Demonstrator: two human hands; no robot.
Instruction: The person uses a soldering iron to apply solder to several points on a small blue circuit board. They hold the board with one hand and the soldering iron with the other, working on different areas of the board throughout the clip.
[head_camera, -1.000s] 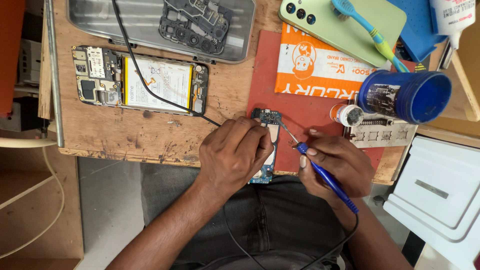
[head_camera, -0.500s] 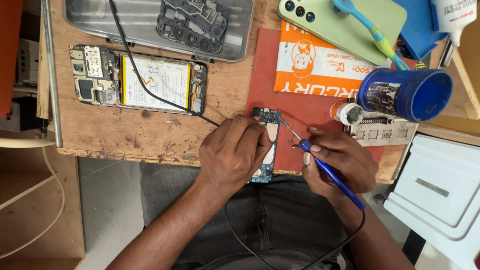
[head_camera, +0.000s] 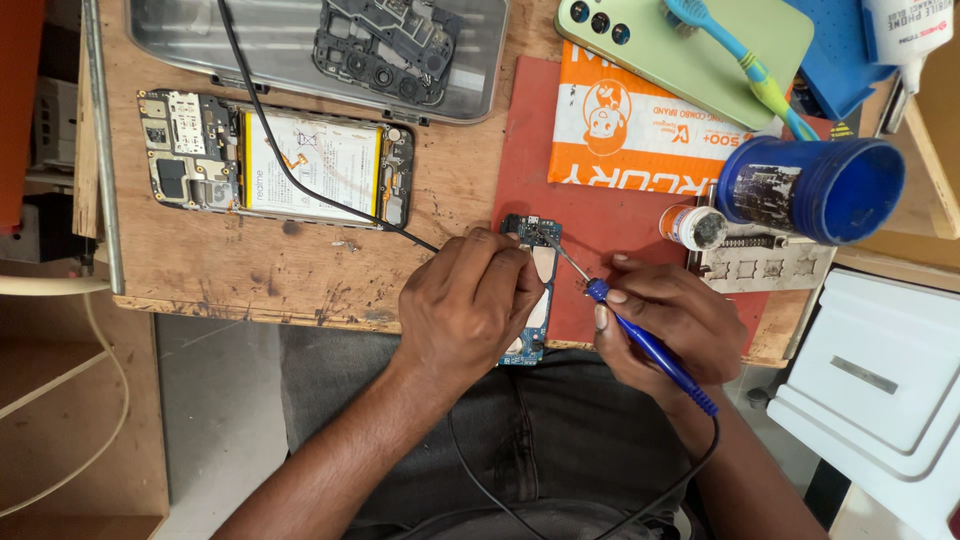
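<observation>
A small blue circuit board (head_camera: 532, 295) lies on a red mat (head_camera: 600, 215) at the wooden table's front edge. My left hand (head_camera: 468, 305) rests on the board, pinching a thin black wire at its top end. My right hand (head_camera: 668, 320) grips a blue-handled soldering iron (head_camera: 640, 340) like a pen. Its metal tip (head_camera: 556, 248) touches the top of the board. A black cord runs from the iron's handle down over my lap.
An opened phone with its battery showing (head_camera: 275, 160) lies to the left, with a black cable across it. Behind it sits a grey tray (head_camera: 180, 40) holding a black phone frame. A blue cup (head_camera: 810, 188), a small flux jar (head_camera: 693, 227), a green phone back (head_camera: 690, 50) and a white box (head_camera: 880, 385) are on the right.
The view has shifted slightly. My right hand and the iron have edged a little; the tip stays at the board's top end.
</observation>
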